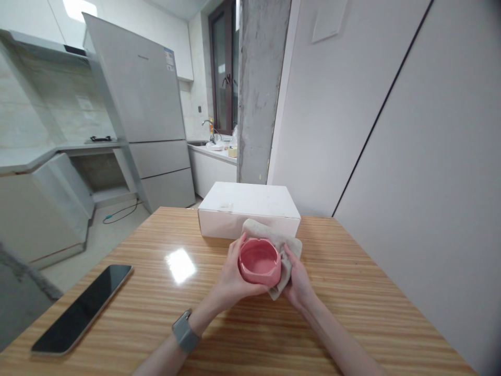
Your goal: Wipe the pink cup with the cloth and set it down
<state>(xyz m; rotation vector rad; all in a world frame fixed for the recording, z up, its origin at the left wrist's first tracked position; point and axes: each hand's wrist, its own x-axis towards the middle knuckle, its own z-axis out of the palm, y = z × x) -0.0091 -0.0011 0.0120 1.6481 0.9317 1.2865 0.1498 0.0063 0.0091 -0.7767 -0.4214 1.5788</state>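
A pink ceramic ashtray (259,261) with a notched rim is held above the wooden table (352,292), just in front of me. My left hand (230,277) wraps around its left side, fingers closed on the wall. My right hand (298,282) grips a beige cloth (274,237) that is bunched behind and under the ashtray's right side. A grey watch sits on my left wrist (185,331).
A white closed box (249,209) lies on the table right behind the ashtray. A black phone (84,307) rests face up near the left edge. Beyond the table stand a fridge (144,109), a kitchen counter with a sink (213,149) and a concrete pillar (260,89).
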